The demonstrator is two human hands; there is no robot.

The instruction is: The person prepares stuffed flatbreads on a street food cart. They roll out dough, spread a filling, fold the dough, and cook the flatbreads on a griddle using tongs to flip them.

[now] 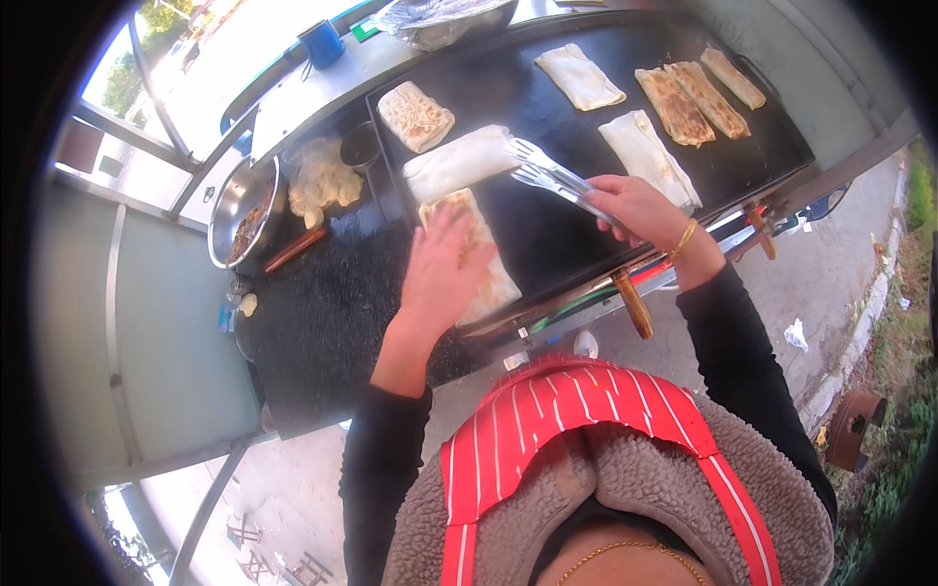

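Note:
My right hand (637, 209) grips metal serving tongs (558, 182) with slotted ends. The tong tips meet the right end of a pale folded flatbread (454, 162) on the black griddle (564, 245). My left hand (445, 267), slightly blurred, is spread over a lightly browned folded flatbread (492, 291) at the griddle's near left corner. Whether the palm presses on it, I cannot tell. Behind the pale one lies a brown-spotted folded flatbread (415, 117). Two more pale folded flatbreads (579, 77) (648, 157) and several browned ones (674, 106) lie farther right.
Left of the griddle, a dark work surface (322, 329) holds a steel bowl (245, 212) of brown filling, dough (326, 183) in plastic and a wooden rolling pin (295, 249). A blue mug (321, 44) stands on the back ledge. Wooden handles (632, 304) jut from the griddle's front.

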